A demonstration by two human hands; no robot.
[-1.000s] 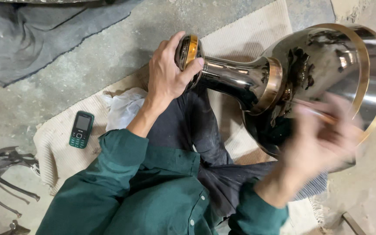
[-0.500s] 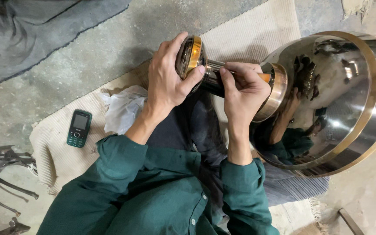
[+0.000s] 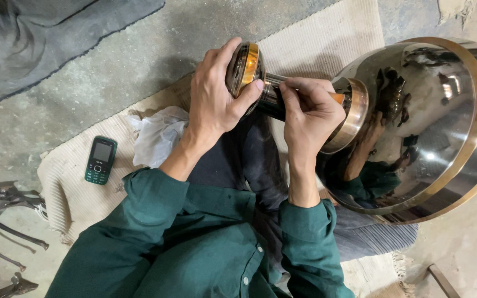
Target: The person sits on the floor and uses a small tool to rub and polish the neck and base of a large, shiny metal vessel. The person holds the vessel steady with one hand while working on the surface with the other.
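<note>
A large polished metal vessel with brass bands lies on its side across my lap, its narrow neck pointing left. My left hand grips the round brass-edged end cap of the neck. Around the dark neck, just left of the brass collar, my right hand is closed, with a small orange thing showing at its fingertips. Both green sleeves reach up from the bottom of the view.
A small mobile phone lies on the beige woven mat at left, beside a crumpled white cloth. A grey cloth covers the concrete floor at top left. Dark metal figures lie at the lower left edge.
My right hand came in from the lower right and closed around the vessel's neck. The vessel shifted slightly right and turned; my left hand stayed on the end cap.
</note>
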